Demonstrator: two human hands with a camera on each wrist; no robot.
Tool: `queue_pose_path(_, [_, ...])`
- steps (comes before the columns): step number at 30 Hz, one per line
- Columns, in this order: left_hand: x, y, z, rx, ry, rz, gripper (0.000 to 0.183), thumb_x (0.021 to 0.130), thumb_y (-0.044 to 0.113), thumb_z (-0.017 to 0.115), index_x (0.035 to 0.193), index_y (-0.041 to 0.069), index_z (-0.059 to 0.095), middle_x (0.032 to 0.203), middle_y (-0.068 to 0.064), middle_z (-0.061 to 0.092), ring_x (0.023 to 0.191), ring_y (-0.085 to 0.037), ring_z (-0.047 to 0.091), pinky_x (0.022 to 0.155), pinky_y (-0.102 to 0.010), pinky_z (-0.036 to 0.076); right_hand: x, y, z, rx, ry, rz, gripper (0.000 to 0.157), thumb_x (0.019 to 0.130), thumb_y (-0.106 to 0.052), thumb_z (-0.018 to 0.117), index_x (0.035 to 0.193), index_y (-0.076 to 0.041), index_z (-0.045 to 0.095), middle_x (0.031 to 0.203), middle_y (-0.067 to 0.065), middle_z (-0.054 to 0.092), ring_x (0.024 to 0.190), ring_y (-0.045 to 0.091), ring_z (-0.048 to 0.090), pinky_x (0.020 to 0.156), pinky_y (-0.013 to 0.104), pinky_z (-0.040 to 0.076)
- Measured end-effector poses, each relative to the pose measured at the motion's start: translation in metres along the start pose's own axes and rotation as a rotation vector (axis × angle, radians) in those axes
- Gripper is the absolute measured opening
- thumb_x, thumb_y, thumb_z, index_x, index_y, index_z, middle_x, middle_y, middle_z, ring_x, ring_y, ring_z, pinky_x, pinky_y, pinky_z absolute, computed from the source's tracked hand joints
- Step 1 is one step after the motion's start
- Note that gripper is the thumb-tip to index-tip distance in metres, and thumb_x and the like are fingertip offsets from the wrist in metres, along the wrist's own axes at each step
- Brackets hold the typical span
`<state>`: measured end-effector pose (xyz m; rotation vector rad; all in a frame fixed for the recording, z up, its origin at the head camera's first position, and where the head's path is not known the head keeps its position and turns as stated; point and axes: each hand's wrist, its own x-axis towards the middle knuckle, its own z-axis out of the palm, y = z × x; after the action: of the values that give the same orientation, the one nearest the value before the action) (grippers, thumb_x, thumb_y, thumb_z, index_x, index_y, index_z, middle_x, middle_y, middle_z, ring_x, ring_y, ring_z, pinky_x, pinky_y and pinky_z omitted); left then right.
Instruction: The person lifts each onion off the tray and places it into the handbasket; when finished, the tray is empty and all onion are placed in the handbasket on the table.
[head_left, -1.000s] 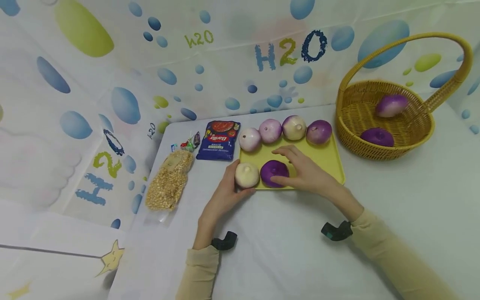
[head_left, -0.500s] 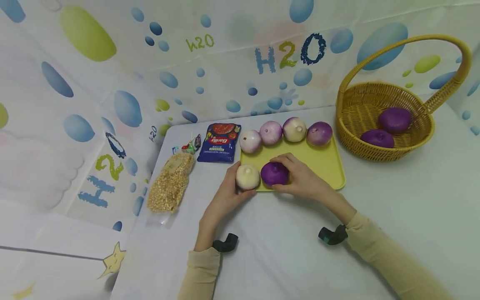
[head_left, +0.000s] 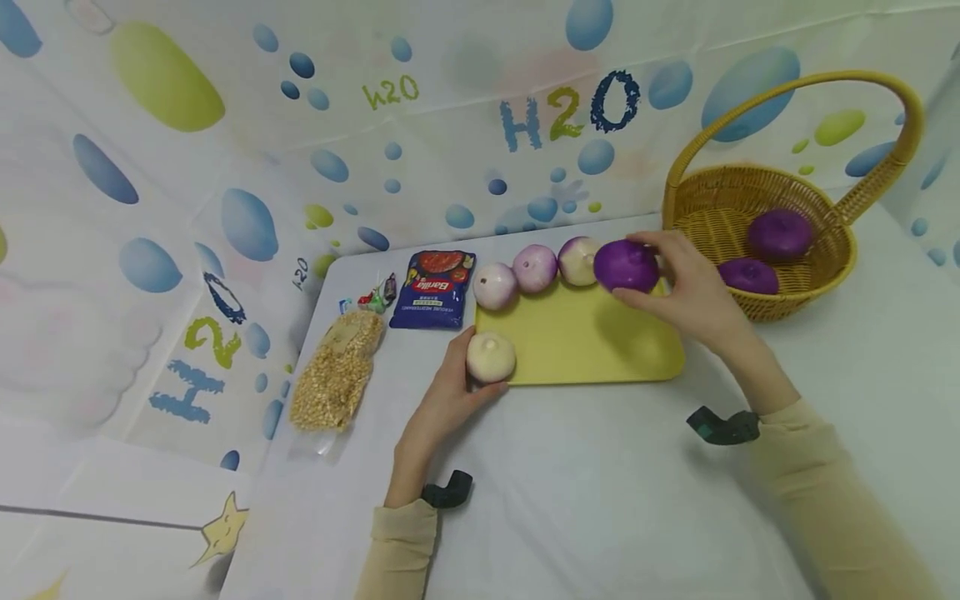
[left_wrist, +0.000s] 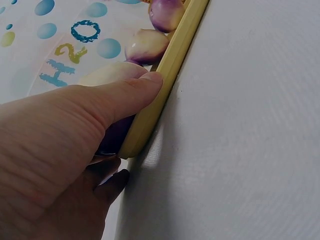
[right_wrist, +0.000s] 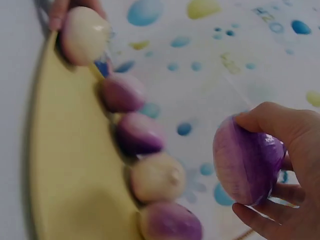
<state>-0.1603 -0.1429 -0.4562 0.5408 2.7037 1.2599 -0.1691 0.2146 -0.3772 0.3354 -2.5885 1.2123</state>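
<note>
My right hand (head_left: 693, 287) pinches a purple onion (head_left: 622, 268) between thumb and fingers, above the back right of a yellow tray (head_left: 570, 350). The right wrist view shows this onion's paler side (right_wrist: 230, 162). At the tray's front left corner, my left hand (head_left: 446, 396) grips the tray beside a whitish onion (head_left: 491, 354); its thumb (left_wrist: 145, 87) lies at the rim. Along the back edge stand a pale onion (head_left: 495, 286), a pinkish one (head_left: 535, 267) and a white-and-purple one (head_left: 577, 258). Another purple onion (right_wrist: 172, 222) ends that row, mostly hidden in the head view.
Right of the tray stands a wicker basket (head_left: 780, 307) with a tall handle, holding two purple onions (head_left: 780, 233). On the left lie a blue Barilla pouch (head_left: 433, 290), small wrapped candies (head_left: 375, 296) and a bag of yellow kernels (head_left: 337, 371). A printed curtain hangs behind.
My right hand has closed on the purple onion beside the whitish one, lifted it and carried it back and right. The rear basket onion has turned purple side up. My left hand stays put.
</note>
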Motion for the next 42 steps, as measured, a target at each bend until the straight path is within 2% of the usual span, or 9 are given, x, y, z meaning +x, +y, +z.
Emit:
queue_pose_path(5, [0.000, 0.001, 0.001, 0.001, -0.004, -0.003, 0.098, 0.076, 0.033, 0.080, 0.150, 0.016, 0.019, 0.149, -0.003, 0.031, 0.135, -0.015, 0.031, 0.112, -0.041, 0.026, -0.002, 0.009, -0.036, -0.034, 0.099, 0.117, 0.072, 0.077, -0.042, 0.077, 0.139, -0.026, 0.044, 0.134, 0.006, 0.046, 0.121, 0.029, 0.043, 0.096, 0.056, 0.039])
queue_pose_path(11, [0.000, 0.000, 0.000, 0.006, -0.003, 0.009, 0.097, 0.076, 0.033, 0.080, 0.150, 0.015, 0.020, 0.148, -0.002, 0.031, 0.135, -0.018, 0.032, 0.111, -0.042, 0.027, -0.006, 0.029, -0.058, -0.090, 0.155, 0.230, 0.075, 0.078, -0.044, 0.074, 0.142, -0.026, 0.041, 0.139, 0.009, 0.042, 0.127, 0.033, 0.038, 0.102, 0.059, 0.033])
queue_pose_path(21, [-0.001, -0.002, 0.000, 0.001, -0.006, -0.031, 0.098, 0.076, 0.033, 0.080, 0.150, 0.017, 0.019, 0.148, 0.002, 0.030, 0.136, -0.014, 0.030, 0.112, -0.040, 0.025, -0.006, 0.058, -0.066, -0.182, 0.199, 0.231, 0.073, 0.082, -0.037, 0.072, 0.144, -0.017, 0.040, 0.142, 0.016, 0.038, 0.126, 0.043, 0.037, 0.103, 0.060, 0.031])
queue_pose_path(25, [-0.001, -0.001, 0.001, 0.005, -0.005, -0.022, 0.097, 0.076, 0.034, 0.080, 0.150, 0.016, 0.020, 0.148, 0.001, 0.030, 0.136, -0.014, 0.030, 0.112, -0.040, 0.025, -0.007, 0.060, -0.068, -0.162, 0.239, 0.220, 0.067, 0.084, -0.033, 0.071, 0.142, -0.015, 0.043, 0.140, 0.013, 0.041, 0.121, 0.041, 0.044, 0.099, 0.055, 0.039])
queue_pose_path(28, [-0.001, 0.000, 0.000, 0.007, -0.004, -0.019, 0.097, 0.076, 0.034, 0.080, 0.150, 0.016, 0.020, 0.148, 0.001, 0.030, 0.135, -0.013, 0.030, 0.112, -0.040, 0.026, -0.008, 0.055, -0.068, -0.141, 0.272, 0.209, 0.062, 0.083, -0.032, 0.071, 0.138, -0.014, 0.048, 0.134, 0.009, 0.045, 0.114, 0.035, 0.052, 0.095, 0.033, 0.047])
queue_pose_path(31, [-0.002, 0.002, 0.000, 0.000, -0.003, -0.022, 0.097, 0.076, 0.033, 0.080, 0.150, 0.016, 0.020, 0.148, 0.001, 0.030, 0.135, -0.013, 0.031, 0.112, -0.041, 0.026, -0.008, 0.045, -0.064, -0.106, 0.290, 0.166, 0.055, 0.083, -0.029, 0.072, 0.133, -0.014, 0.053, 0.126, 0.007, 0.050, 0.109, 0.022, 0.054, 0.087, 0.014, 0.046])
queue_pose_path(34, [-0.002, 0.003, 0.000, -0.013, -0.006, -0.022, 0.096, 0.076, 0.031, 0.079, 0.150, 0.015, 0.020, 0.148, 0.001, 0.030, 0.135, -0.014, 0.031, 0.111, -0.042, 0.027, -0.005, 0.033, -0.052, -0.074, 0.264, 0.085, 0.049, 0.084, -0.026, 0.071, 0.128, -0.012, 0.055, 0.120, 0.007, 0.053, 0.107, 0.017, 0.052, 0.084, 0.010, 0.044])
queue_pose_path(37, [-0.003, 0.003, 0.000, -0.020, -0.012, -0.026, 0.096, 0.077, 0.031, 0.079, 0.151, 0.016, 0.019, 0.149, -0.001, 0.030, 0.136, -0.014, 0.030, 0.112, -0.042, 0.026, -0.002, 0.019, -0.030, -0.047, 0.181, 0.001, 0.046, 0.085, -0.024, 0.071, 0.127, -0.010, 0.056, 0.119, 0.006, 0.055, 0.107, 0.019, 0.053, 0.087, 0.017, 0.047])
queue_pose_path(42, [-0.003, 0.002, -0.001, -0.028, -0.014, -0.018, 0.097, 0.076, 0.032, 0.079, 0.150, 0.016, 0.019, 0.149, -0.001, 0.031, 0.136, -0.014, 0.030, 0.112, -0.041, 0.025, -0.002, -0.008, 0.024, 0.010, -0.021, -0.137, 0.045, 0.086, -0.024, 0.070, 0.126, -0.008, 0.055, 0.121, 0.008, 0.056, 0.105, 0.024, 0.057, 0.086, 0.035, 0.051])
